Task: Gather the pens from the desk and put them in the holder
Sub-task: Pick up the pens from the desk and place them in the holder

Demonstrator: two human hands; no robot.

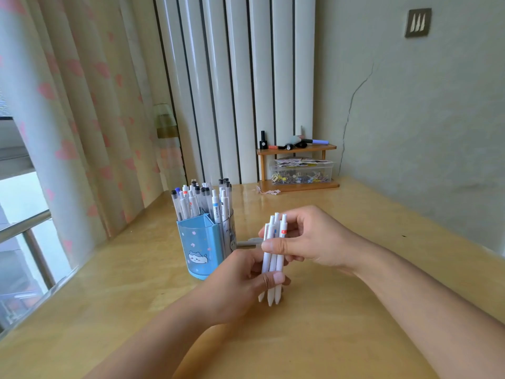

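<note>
Both hands hold one upright bundle of white pens [273,259] above the middle of the wooden desk [109,283]. My left hand [240,280] grips the bundle low down, thumb across the barrels. My right hand [306,237] pinches it higher up, near the clips. The tips point down, close to the desk. Just left of the bundle stands the blue pen holder [203,247] with a cat picture, crammed with several pens. One more grey pen [250,242] lies on the desk behind the hands, partly hidden.
A small wooden shelf [297,165] at the back holds a clear box of clips and small bottles. A curtain [82,119] and window rail run along the left edge. A wall bounds the right side.
</note>
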